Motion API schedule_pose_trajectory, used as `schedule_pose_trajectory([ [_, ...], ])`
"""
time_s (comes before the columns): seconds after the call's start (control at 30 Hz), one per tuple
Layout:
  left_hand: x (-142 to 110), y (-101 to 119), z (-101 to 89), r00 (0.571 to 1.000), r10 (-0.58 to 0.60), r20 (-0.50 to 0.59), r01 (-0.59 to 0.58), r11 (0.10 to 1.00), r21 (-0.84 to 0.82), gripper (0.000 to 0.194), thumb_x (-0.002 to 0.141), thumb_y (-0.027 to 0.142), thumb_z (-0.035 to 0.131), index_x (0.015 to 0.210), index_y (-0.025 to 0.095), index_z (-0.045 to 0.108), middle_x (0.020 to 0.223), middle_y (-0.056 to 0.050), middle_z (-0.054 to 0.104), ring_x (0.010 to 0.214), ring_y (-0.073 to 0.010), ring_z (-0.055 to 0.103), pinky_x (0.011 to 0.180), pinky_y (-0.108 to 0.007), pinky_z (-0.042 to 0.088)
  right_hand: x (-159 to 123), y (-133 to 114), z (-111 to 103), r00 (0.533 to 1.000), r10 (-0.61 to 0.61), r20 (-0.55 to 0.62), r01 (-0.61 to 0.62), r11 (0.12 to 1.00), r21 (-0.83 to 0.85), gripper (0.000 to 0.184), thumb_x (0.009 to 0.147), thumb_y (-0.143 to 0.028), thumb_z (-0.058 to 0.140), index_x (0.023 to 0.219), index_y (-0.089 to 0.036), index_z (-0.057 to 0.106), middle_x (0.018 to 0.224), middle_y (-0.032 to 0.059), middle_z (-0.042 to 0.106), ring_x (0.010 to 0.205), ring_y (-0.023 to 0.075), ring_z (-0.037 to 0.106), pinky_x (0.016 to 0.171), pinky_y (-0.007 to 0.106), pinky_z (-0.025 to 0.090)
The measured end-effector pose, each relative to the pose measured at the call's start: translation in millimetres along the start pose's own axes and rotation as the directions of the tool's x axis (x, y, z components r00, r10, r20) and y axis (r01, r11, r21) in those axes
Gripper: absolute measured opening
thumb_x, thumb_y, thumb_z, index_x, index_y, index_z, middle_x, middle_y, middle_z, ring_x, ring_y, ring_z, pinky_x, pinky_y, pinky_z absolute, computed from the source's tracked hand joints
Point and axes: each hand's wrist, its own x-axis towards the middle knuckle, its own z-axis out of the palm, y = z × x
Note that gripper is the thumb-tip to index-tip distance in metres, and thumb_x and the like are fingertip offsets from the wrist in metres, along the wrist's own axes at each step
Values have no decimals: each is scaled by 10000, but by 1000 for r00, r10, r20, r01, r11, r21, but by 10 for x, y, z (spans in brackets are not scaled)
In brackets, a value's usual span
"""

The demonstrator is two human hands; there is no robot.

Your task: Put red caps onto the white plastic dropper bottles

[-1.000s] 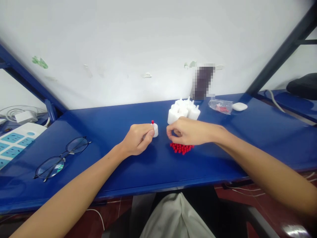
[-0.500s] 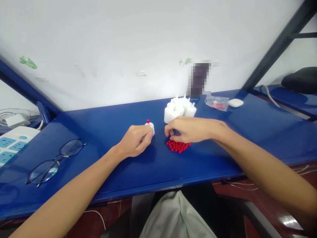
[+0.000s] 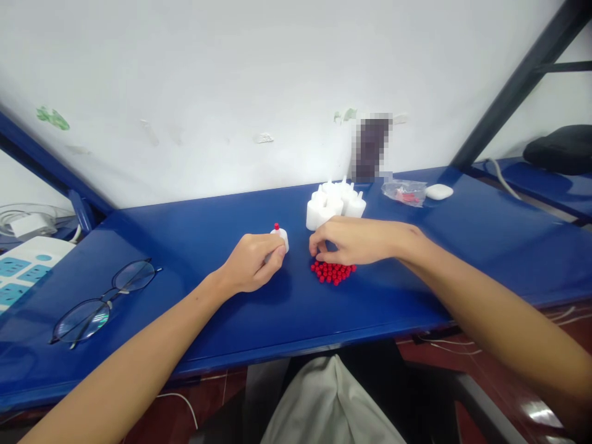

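Comparing with half a second earlier, little has moved: left hand (image 3: 252, 264) still clasps the red-tipped white bottle (image 3: 280, 237) on the worktop (image 3: 185, 240); right hand (image 3: 354, 242), fingers pinched, stays over the red beads (image 3: 332, 272) at its 6 o'clock, contents unseen.

Small white bottle (image 3: 280, 237) — red-tipped, upright, apparently gripped; loose red caps (image 3: 332, 272) heaped just beside it.

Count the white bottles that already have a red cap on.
1: the white bottle in the left hand. The cluster of white bottles behind the right hand shows no red caps; some are hidden.
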Motion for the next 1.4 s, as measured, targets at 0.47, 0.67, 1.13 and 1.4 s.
schedule_pose_trajectory([
  [0.47,-3,40,-12,996,-23,-83,15,995,-94,375,995,260,285,688,177,483,599,8,476,532,-114,399,559,-265,332,115,53,146,992,-14,-127,-4,990,-138,160,832,-148,524,835,-151,684,813,64,692,660,143,561,594,267,380],
  [0.67,14,155,53,940,-323,-115,271,905,-327,519,1018,396,216,684,166,540,615,-13,531,553,-121,441,555,-260,353,148,-96,162,863,-152,-483,139,988,-63,115,852,-180,562,868,-158,674,798,32,668,691,130,559,646,271,408],
  [1.13,33,231,100,952,-298,-72,245,880,-408,362,967,431,409,763,158,530,607,20,489,521,-98,418,511,-237,343,196,-278,325,753,-219,-620,418,887,194,104,799,-98,609,875,-155,650,757,-9,657,662,92,606,625,228,511],
  [1.4,20,279,44,941,-295,-168,198,879,-433,238,935,417,470,912,182,494,556,50,512,428,-79,341,447,-234,274,266,-347,439,611,-285,-738,490,869,70,101,840,-110,591,910,-167,637,833,20,680,741,114,626,673,253,526],
])
